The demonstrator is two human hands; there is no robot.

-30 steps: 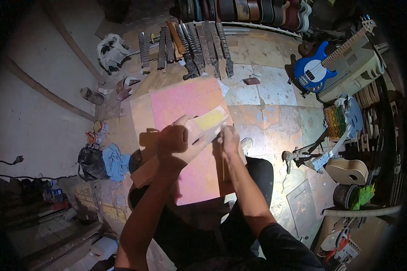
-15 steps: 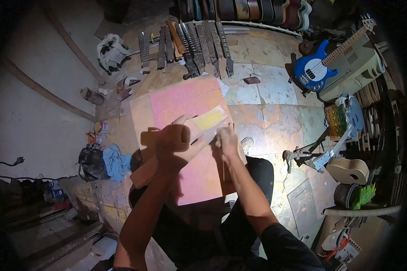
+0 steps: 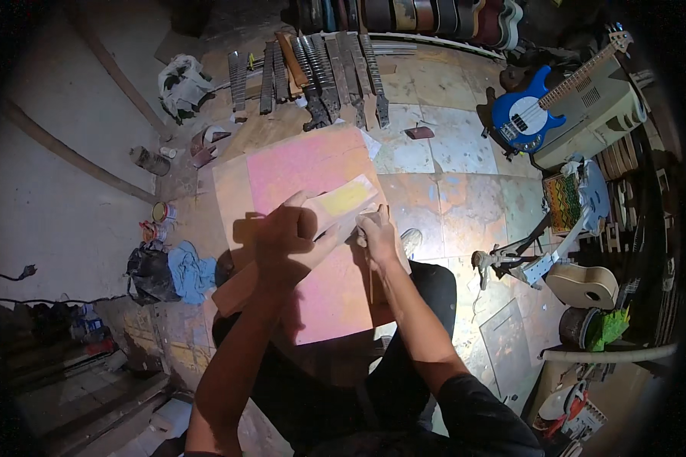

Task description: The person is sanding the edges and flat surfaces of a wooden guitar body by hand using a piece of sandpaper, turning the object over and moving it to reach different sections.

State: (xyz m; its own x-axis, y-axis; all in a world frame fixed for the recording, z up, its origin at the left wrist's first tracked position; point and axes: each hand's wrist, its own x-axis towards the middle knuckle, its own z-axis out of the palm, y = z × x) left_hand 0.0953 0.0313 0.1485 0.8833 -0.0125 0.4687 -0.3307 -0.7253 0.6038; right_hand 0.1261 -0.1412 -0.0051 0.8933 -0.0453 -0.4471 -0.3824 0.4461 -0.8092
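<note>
A pink and orange board lies before me, over my lap. Across it runs a long wooden piece, slanting up to the right, with a yellow patch near its far end. My left hand is closed around the middle of this piece and hides part of it. At the right edge of the piece, near its far end, sits my right hand with curled fingers. It seems to pinch something small and pale against the wood, but I cannot make out what.
Several fretted necks lie at the back, before a row of guitar bodies. A blue bass guitar leans at the right, above an unpainted guitar body. A blue cloth and black bag lie left.
My right hand, blurred before, now shows more sharply and has shifted slightly along the wood's edge. The left hand keeps its hold. The whole view has shifted a little.
</note>
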